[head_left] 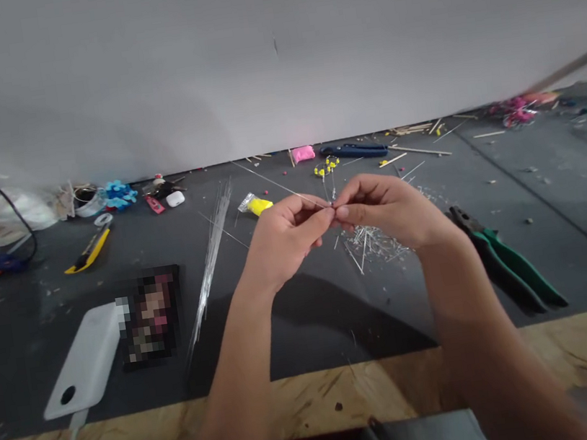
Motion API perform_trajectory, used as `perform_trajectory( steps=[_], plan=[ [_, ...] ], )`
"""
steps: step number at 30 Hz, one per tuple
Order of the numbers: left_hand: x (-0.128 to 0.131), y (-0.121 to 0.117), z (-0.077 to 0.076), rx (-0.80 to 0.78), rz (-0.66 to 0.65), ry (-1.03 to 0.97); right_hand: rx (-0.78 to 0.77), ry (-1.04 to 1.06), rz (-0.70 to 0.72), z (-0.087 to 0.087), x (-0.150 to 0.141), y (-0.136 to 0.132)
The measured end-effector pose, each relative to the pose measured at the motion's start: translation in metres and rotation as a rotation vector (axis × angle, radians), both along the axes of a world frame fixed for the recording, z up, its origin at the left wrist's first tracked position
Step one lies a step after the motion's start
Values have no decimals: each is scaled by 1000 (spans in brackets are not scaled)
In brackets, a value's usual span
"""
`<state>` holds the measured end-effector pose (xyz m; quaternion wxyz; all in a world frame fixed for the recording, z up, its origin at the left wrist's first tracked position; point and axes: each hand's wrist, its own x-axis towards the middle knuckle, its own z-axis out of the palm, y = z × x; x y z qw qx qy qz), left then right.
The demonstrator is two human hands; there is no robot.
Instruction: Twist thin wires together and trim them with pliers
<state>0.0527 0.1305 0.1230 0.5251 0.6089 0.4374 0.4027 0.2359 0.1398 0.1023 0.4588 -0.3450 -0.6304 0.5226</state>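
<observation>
Thin wire (280, 184) within the narrow pinch of left fingers (317, 226) and right fingers (359, 212)

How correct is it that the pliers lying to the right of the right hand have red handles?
Only the colour is wrong: the pliers to the right of the right hand have green and black handles, as the head view shows.

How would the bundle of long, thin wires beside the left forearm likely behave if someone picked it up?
The bundle would probably feel springy rather than floppy, since its strands lie nearly straight. It would likely splay or shed strands, as no tie shows and the far end fans out. It should be fairly light, given how thin the strands look.
</observation>
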Motion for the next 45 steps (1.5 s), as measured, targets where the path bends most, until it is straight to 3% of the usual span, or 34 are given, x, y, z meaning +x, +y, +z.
perform_trajectory(
  steps=[9,18,26,34,45],
  plan=[
    [-9,24,4,64,-44,139,-16,-87,-61,6,-6,12],
    [-16,34,-3,-15,-98,194,-154,-71,-71,1,-14,14],
    [-11,37,-11,-96,-93,32,-214,4,-106,1,-22,13],
    [-12,41,-23,-192,-111,-22,-236,-101,-129,-4,-20,16],
    [-14,43,-26,-246,-161,-139,-253,-117,-93,-2,-15,14]
  ],
)
